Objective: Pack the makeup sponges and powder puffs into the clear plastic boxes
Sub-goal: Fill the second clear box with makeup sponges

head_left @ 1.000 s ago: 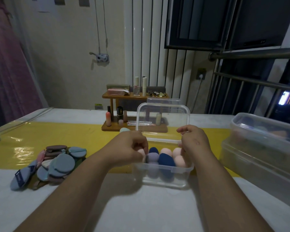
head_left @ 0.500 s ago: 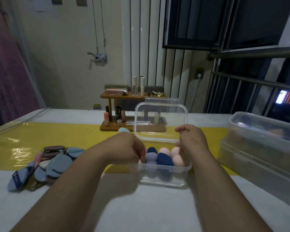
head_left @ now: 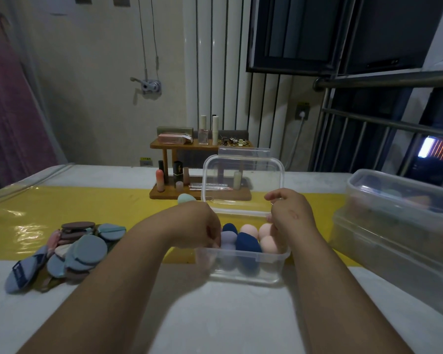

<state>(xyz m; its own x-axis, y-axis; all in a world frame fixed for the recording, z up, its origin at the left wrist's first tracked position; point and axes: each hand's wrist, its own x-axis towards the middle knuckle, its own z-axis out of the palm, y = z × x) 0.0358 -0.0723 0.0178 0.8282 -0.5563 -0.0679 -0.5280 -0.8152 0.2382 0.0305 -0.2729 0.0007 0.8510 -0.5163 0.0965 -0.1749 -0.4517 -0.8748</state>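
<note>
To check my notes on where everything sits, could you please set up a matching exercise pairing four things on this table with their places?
Things:
1. pile of powder puffs
2. mint-green sponge
3. dark blue sponge
4. large clear boxes

Places:
A. inside the small clear box
B. at the right edge of the table
C. lying loose, left of the small clear box
D. on the yellow strip, just behind the left hand

Pairs: 1-C; 2-D; 3-A; 4-B
</note>
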